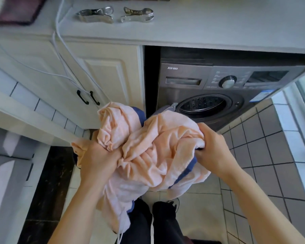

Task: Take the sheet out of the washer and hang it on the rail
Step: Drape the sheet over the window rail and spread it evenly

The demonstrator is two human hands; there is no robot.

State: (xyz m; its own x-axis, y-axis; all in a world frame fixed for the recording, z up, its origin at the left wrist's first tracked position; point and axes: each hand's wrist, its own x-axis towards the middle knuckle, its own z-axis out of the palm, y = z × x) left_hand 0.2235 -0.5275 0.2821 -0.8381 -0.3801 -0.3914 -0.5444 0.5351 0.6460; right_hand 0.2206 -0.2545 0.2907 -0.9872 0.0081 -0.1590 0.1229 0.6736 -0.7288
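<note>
The peach sheet (153,147) with a blue edge is bunched up in mid-air in front of me, wholly outside the washer (218,85). My left hand (97,157) grips a fistful of its left side. My right hand (213,148) grips its right edge, fingers curled round the fabric. A loose end hangs down past my legs. The grey front-loading washer stands under the counter with its round drum opening (202,104) uncovered and dark inside. No rail is in view.
Two large metal clips (95,14) (137,14) lie on the white counter (201,32) above the washer. A white cable (63,55) trails down the cream cabinet doors (95,76) at left. The floor is tiled, and my feet stand below the sheet.
</note>
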